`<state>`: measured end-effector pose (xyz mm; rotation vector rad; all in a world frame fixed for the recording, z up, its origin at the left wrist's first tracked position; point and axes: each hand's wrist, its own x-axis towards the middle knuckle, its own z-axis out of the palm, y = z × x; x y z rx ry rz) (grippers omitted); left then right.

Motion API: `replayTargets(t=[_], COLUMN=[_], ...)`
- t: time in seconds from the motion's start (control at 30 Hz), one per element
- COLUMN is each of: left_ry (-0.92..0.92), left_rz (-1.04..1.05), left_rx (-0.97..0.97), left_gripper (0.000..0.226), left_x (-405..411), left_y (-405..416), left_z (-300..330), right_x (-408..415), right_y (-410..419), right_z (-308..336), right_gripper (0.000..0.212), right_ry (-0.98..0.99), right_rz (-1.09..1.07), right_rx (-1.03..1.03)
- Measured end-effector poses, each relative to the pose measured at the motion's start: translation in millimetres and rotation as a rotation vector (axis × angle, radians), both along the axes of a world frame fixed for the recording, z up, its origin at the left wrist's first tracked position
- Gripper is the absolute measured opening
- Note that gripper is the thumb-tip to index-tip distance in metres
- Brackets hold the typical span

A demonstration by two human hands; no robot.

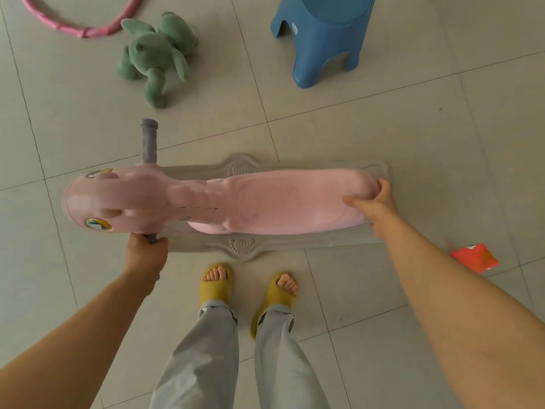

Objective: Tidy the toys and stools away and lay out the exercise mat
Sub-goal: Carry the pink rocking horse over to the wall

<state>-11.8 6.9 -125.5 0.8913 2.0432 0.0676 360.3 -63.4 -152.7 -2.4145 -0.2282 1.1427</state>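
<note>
Horse (212, 202) gripped both ends: left hand (147, 255) wraps the handle (152, 239), right hand (376, 202) pinches the seat's back edge. Rt grip's shallow imo, could slip and drop onto the feet (250, 280) or clip the stool (324, 39).

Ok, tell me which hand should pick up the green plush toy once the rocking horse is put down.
Probably the left hand: the green plush toy lies on its side, while the right hand is further off.

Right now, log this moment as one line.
step: moving pink plastic rocking horse | left hand: grips grey handle | right hand: grips seat's rear | pending: green plush toy, blue plastic stool
</note>
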Motion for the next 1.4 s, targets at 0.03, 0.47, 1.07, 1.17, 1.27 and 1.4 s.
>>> replayTargets(t=[0.03, 0.47, 1.07, 1.17, 1.27, 1.4], left_ry=[0.000, 0.009, -0.002, -0.050, -0.090, -0.136], left_rz=[0.030, 0.064, -0.191, -0.187, -0.181, -0.175], left_rx=[0.011, 0.156, 0.381, 0.420, 0.464, 0.527], left_gripper=[0.017, 0.021, 0.019, 0.017, 0.015, 0.016], left_x=[-3, -8, 25, 30, 38, 51], left_y=[1, 1, 30, 35, 40, 46], left_z=[-5, 22, 271, 307, 335, 366], right_x=[0, 5, 1, 5, 12, 24], right_y=[2, -18, -74, -73, -69, -60], right_z=[-5, 12, 245, 281, 310, 339], right_gripper=[0.100, 0.073, 0.077, 0.076, 0.075, 0.072], right_ry=[0.005, -0.199, -0.180, -0.190, -0.191, -0.195], right_rz=[0.000, 0.118, -0.028, -0.047, -0.063, -0.056], right_rx=[-0.004, -0.043, 0.057, 0.094, 0.146, 0.209])
